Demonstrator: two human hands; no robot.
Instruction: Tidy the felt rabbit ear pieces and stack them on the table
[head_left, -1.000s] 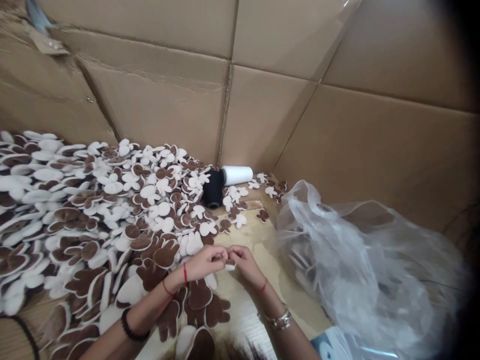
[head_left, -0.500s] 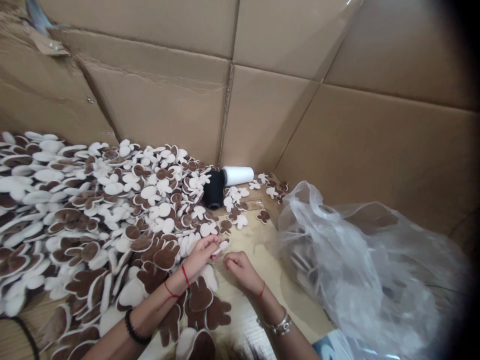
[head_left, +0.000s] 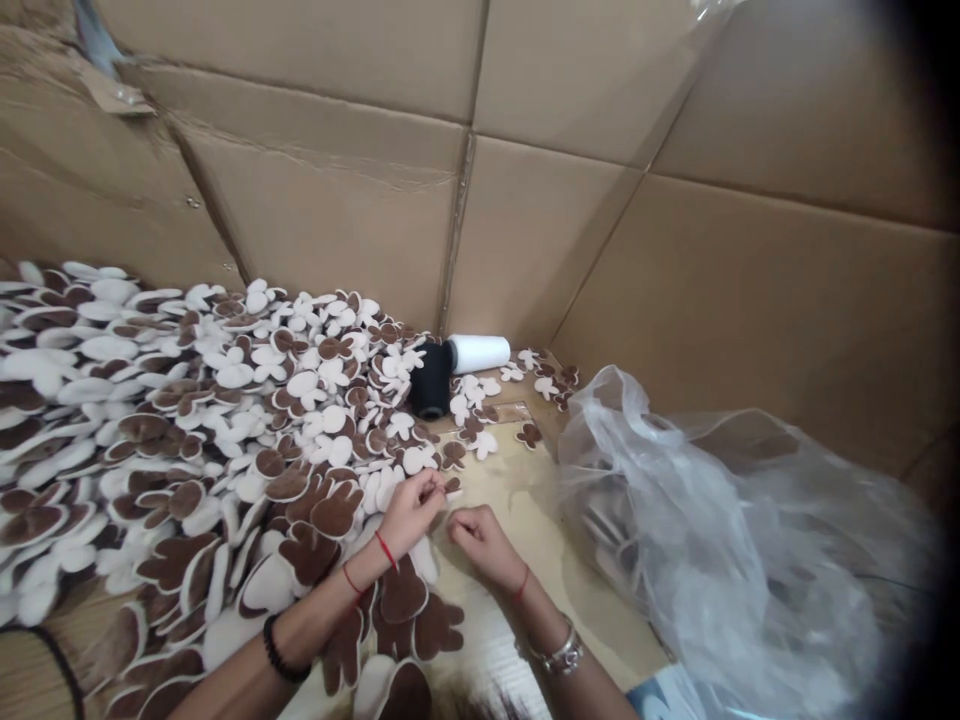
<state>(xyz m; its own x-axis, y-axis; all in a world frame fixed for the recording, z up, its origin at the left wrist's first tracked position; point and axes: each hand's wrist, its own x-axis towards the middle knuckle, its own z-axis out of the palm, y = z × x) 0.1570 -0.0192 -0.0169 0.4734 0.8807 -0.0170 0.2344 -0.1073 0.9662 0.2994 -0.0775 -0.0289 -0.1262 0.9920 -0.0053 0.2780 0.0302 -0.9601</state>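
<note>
Near the middle of the pale work surface, my left hand (head_left: pixel 412 508) is closed in a pinch on a small brown and white plush piece (head_left: pixel 451 486), which pokes out past the fingertips. Just right of it, my right hand (head_left: pixel 484 538) is closed, fingers curled together; whatever it may hold is too small to make out. The hands are close but apart. Larger brown plush pieces (head_left: pixel 437 628) lie below them, and a big heap of brown and white plush pieces (head_left: pixel 225 370) spreads to the left.
A black thread cone (head_left: pixel 430 382) and a white thread cone (head_left: pixel 481 352) lie at the back against the cardboard wall (head_left: pixel 555 230). Small loose pieces (head_left: pixel 529 434) are scattered beside them. On the right sits a clear plastic bag (head_left: pixel 705 540) with pieces inside.
My left hand has turned slightly, and the small piece at its fingertips now shows a brown side instead of mostly white. My right hand has barely moved. The view has shifted slightly.
</note>
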